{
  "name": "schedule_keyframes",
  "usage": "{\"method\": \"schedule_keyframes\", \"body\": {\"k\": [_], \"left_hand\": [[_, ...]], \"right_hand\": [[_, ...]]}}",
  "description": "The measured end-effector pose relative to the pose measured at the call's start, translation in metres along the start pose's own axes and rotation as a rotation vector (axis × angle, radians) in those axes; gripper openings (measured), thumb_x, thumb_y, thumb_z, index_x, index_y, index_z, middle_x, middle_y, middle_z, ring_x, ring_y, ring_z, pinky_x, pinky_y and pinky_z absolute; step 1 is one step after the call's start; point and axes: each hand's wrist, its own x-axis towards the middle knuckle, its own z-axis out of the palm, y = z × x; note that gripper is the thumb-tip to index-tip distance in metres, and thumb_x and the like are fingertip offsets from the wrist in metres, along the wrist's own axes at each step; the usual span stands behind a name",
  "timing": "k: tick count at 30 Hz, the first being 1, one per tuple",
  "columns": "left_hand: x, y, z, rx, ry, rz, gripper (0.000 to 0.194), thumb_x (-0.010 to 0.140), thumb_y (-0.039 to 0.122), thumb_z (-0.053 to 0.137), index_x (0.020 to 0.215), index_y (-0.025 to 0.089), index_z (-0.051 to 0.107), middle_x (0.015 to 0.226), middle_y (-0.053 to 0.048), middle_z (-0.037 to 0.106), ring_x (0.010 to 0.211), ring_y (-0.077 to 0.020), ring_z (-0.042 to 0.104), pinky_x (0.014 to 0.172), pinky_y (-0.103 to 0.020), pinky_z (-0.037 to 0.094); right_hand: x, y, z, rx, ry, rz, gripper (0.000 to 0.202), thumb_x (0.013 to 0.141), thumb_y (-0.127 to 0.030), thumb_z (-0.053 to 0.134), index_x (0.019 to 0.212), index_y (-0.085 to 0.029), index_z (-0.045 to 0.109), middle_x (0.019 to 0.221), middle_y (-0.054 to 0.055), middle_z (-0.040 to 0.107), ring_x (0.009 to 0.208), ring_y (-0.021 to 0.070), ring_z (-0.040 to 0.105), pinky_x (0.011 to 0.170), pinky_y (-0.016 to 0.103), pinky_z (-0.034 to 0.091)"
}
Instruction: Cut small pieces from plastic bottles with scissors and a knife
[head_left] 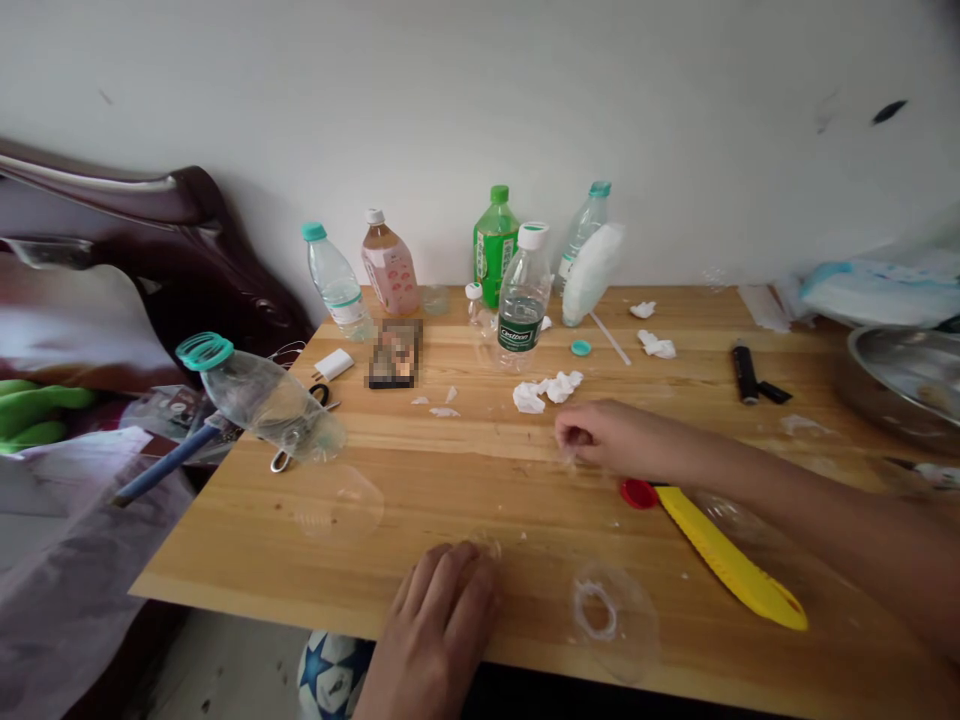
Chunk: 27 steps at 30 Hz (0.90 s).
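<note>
- Our table (247,545), across the frame.
- Left hand (442,620), bottom centre, curled.
- Right hand (600,440), right of centre, curled; we can't tell either grip.
- Clear scrap (571,456) by it, near centre: handling this seems our step; next calls for delicate pinching.

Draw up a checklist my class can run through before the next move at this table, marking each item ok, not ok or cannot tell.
1. Left hand apart from the yellow tool: ok.
2. Right hand free of any object: cannot tell; curled fingers hide the palm.
3. Table free of scraps: not ok; crumpled white paper lies on it.
4. Cestbon bottle capped: ok; white cap on.
5. Green bottle capped: ok.
</note>
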Motion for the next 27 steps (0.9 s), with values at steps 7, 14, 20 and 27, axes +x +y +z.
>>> {"method": "schedule_keyframes", "body": {"k": [7,14,20,27], "left_hand": [[-0.019,-0.003,0.009,-0.112,0.202,-0.269,0.027,0.099,0.025,0.052,0.124,0.023,0.061,0.114,-0.008,0.068,0.107,-0.0218,0.065,0.092,-0.033,0.058],[-0.022,0.017,0.030,-0.095,0.316,-0.375,0.038,0.100,0.028,0.050,0.137,0.023,0.048,0.117,-0.010,0.068,0.111,-0.0250,0.064,0.092,-0.040,0.056],[-0.019,0.024,0.034,-0.085,0.309,-0.417,0.038,0.098,0.024,0.050,0.136,0.025,0.047,0.120,-0.010,0.065,0.111,-0.0252,0.063,0.092,-0.043,0.055],[-0.013,0.027,0.028,0.022,0.539,-0.218,0.055,0.086,0.011,0.063,0.138,0.025,0.049,0.120,-0.011,0.065,0.119,-0.0279,0.061,0.097,-0.044,0.053]], "right_hand": [[-0.005,-0.069,0.023,0.264,-0.239,-0.170,0.008,0.082,-0.017,0.064,0.083,-0.024,0.063,0.082,-0.002,0.067,0.073,0.0139,0.060,0.063,0.027,0.042],[0.001,-0.090,0.057,-0.070,-0.084,-0.367,0.019,0.079,-0.002,0.057,0.077,-0.021,0.055,0.095,0.003,0.063,0.079,0.0154,0.060,0.062,0.031,0.039],[-0.001,-0.112,0.058,-0.086,-0.069,-0.239,0.031,0.076,0.005,0.056,0.092,-0.021,0.052,0.081,0.001,0.066,0.069,0.0136,0.061,0.054,0.031,0.033],[-0.032,-0.080,0.030,0.077,0.025,-0.219,0.020,0.084,-0.004,0.054,0.080,-0.023,0.059,0.087,-0.001,0.066,0.077,0.0146,0.062,0.066,0.027,0.043]]}}
